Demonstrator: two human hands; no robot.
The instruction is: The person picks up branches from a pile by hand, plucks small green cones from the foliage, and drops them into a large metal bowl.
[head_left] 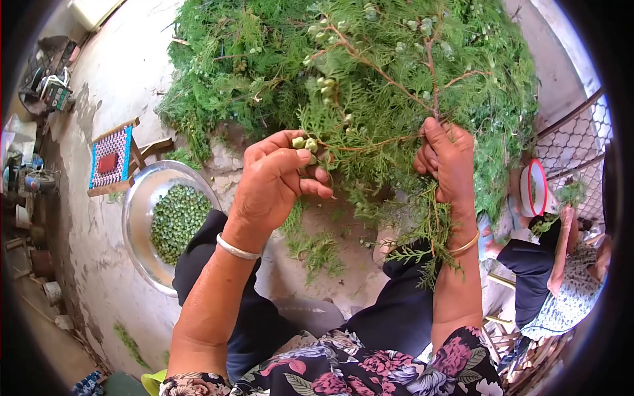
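Note:
My right hand (448, 158) is closed round the stem of a leafy evergreen branch (386, 78), whose reddish twigs spread up and to the left. On one side twig, small green cones (305, 143) lie between the thumb and fingers of my left hand (281, 171); thumb and forefinger pinch at them, the other fingers curl loosely. More pale green cones hang on the upper twigs. Left of my knee, a wide metal basin (139, 228) holds a heap of picked green cones (181, 223).
A big pile of cut evergreen branches (224, 72) fills the ground ahead. A low woven stool (110, 160) stands behind the basin. At the right, another person (561, 277) sits by a white red-rimmed bucket (533, 188) and a wire mesh fence (574, 142). Leafy scraps (314, 247) lie between my feet.

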